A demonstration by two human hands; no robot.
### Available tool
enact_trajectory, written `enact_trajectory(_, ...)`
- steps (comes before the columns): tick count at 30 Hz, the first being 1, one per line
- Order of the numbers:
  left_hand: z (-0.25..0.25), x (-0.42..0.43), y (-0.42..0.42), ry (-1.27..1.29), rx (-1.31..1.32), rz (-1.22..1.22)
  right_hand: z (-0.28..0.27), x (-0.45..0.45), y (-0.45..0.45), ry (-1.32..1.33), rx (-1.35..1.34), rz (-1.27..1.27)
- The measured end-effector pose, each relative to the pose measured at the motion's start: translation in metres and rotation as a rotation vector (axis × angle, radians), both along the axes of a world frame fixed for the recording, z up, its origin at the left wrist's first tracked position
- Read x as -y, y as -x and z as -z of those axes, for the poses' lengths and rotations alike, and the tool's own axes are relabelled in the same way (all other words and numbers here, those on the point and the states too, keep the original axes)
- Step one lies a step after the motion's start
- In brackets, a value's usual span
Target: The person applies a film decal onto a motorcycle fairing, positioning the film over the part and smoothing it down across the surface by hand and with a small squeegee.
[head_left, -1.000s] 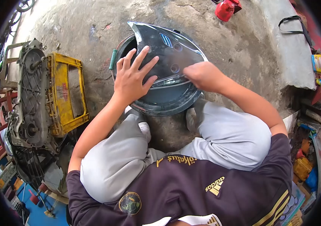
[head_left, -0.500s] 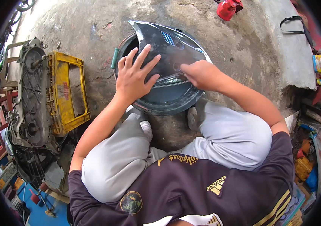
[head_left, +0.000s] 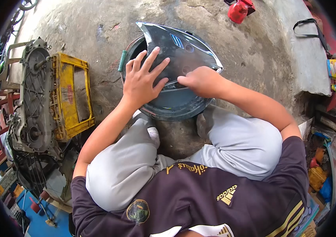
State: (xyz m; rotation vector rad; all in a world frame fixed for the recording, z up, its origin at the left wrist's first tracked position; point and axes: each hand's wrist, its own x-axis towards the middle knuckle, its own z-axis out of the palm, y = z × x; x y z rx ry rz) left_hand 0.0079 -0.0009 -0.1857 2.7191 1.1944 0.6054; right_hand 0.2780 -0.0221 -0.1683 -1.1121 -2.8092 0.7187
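Observation:
A dark, glossy motorcycle body panel (head_left: 166, 41) with a blue-and-white emblem and shiny edges lies across a round black tub (head_left: 172, 114). The tub has a green handle grip (head_left: 122, 61) on its left side. My left hand (head_left: 141, 81) is spread flat, its fingers pressing on the panel's left part. On the panel's lower right, my right hand (head_left: 203, 81) is closed with the fingers curled under and the thumb pointing left. Whatever those fingers hold, if anything, is hidden. A dull patch shows on the panel above my right hand.
To the left, a yellow plastic crate (head_left: 71, 96) stands beside a metal engine casing (head_left: 35, 96). A red object (head_left: 239, 11) lies on the concrete floor at the top right. A black strap (head_left: 312, 29) rests on the grey ledge at the right.
My right hand has slid left and slightly down along the panel's lower edge. My left hand stays spread on the panel, which has shifted very slightly.

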Motion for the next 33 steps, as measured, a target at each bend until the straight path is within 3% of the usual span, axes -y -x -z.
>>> enact_trajectory(8, -0.002, 0.002, 0.002, 0.008, 0.019, -0.008, -0.018, 0.009, -0.052, 0.076, 0.072, 0.242)
enact_trajectory(15, -0.003, 0.001, 0.000, -0.002, -0.005, -0.003, 0.002, 0.002, 0.006, -0.034, 0.032, 0.027)
enact_trajectory(22, -0.003, 0.002, 0.002, 0.011, 0.006, -0.023, -0.016, 0.012, -0.053, 0.012, 0.077, 0.238)
enact_trajectory(26, -0.002, 0.002, 0.001, 0.006, 0.000, -0.020, -0.003, 0.004, -0.028, -0.014, -0.018, 0.143)
enact_trajectory(30, -0.004, 0.000, 0.001, 0.027, -0.003, -0.011, -0.001, 0.005, 0.006, -0.075, 0.093, 0.054)
enact_trajectory(33, -0.004, 0.002, 0.002, 0.019, 0.004, -0.018, -0.002, 0.010, -0.014, -0.070, 0.034, 0.135)
